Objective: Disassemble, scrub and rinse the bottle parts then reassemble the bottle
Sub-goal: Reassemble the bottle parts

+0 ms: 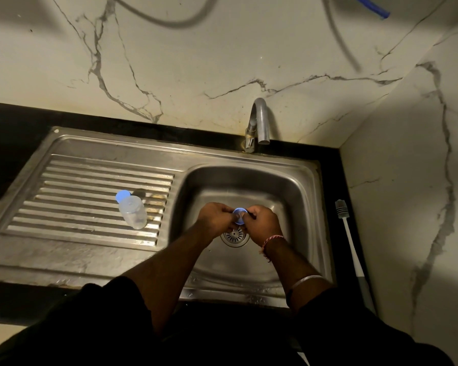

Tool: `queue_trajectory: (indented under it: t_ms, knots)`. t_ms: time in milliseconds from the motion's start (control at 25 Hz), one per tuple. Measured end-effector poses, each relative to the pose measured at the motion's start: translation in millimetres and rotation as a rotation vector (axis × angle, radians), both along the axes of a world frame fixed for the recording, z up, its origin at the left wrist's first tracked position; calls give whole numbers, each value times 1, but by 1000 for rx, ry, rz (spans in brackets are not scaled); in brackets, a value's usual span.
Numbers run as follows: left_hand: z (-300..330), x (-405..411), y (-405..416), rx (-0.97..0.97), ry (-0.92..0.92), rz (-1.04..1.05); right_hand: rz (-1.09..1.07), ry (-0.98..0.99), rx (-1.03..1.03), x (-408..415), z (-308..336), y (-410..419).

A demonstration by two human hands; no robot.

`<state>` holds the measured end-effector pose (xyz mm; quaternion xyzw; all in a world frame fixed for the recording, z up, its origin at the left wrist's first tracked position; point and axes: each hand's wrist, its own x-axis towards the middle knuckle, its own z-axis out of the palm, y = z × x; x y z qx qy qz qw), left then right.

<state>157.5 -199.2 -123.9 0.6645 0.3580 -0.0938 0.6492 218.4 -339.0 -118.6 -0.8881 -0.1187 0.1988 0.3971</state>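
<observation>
Over the sink basin [288,186], just above the drain [234,236], both my hands hold a small blue ring-shaped bottle part [239,214]. My left hand [217,216] grips it from the left and my right hand [262,220] pinches it from the right. Fingers hide most of the part. On the ribbed drainboard [72,186] to the left lies a clear plastic bottle [134,211] on its side, with a light blue piece [123,196] at its far end.
A steel tap [258,122] stands behind the basin; no water shows. A bottle brush [351,241] with a white handle lies on the black counter right of the sink, along the marble wall. Hoses hang on the wall above.
</observation>
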Motion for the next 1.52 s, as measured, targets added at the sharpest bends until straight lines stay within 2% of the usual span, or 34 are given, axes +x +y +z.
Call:
queue_trajectory:
  t_ms: [120, 240, 360, 520, 600, 760, 960, 1120, 1200, 1240, 1360, 1520]
  knots:
    - [-2, 3, -2, 88, -9, 11, -18, 10, -1, -2, 2, 5]
    - [1, 4, -4, -1, -48, 132, -29, 112, 86, -2, 1, 6]
    - [6, 4, -6, -67, -2, 117, -91, 127, 130, 4, -1, 4]
    - [6, 2, -1, 221, 12, 50, -44, 74, 100, 5, 11, 1]
    - [4, 0, 1, 225, -61, -14, 13, 26, 68, 2, 10, -1]
    - [6, -3, 1, 257, -33, -35, -45, 70, 40, -5, 4, 1]
    - [7, -2, -5, 169, -27, 119, -72, -7, 5, -8, 12, 12]
    - [10, 0, -6, 26, -38, 330, -130, 115, 137, -12, 7, 16]
    - [11, -1, -9, -83, -18, 330, -136, 87, 134, -10, 5, 14]
    - [10, -1, -11, -78, 0, 281, -120, 54, 117, -9, 7, 12]
    - [6, -3, -10, 206, 1, 123, 3, -39, 43, -8, 8, 7]
    - [12, -3, -4, 386, -36, -40, 31, -46, -8, -10, 2, 7]
